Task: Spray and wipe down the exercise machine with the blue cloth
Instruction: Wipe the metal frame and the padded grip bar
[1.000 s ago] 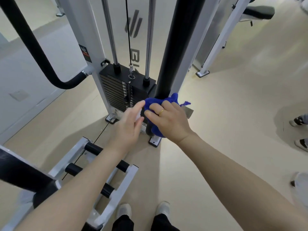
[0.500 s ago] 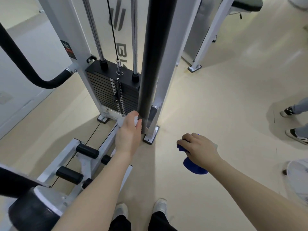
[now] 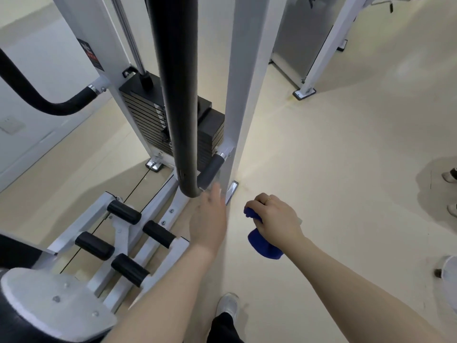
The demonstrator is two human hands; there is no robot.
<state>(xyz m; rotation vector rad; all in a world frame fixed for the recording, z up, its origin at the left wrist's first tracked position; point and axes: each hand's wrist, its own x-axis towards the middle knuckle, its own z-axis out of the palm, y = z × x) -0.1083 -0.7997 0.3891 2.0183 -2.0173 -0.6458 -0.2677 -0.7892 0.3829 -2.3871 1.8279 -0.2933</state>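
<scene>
Both hands sit low: right hand (image 3: 277, 216) bunches the blue cloth (image 3: 263, 245) clear of the black bar (image 3: 178, 95); left hand (image 3: 210, 219) reaches out (blurred, closure unclear). Loose cloth risks dropping.

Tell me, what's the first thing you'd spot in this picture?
A thick black padded bar runs down the middle, in front of the black weight stack. Lower right, the right hand grips a bright blue cloth over the floor, while the left hand reaches toward the bar's bottom end.
</scene>
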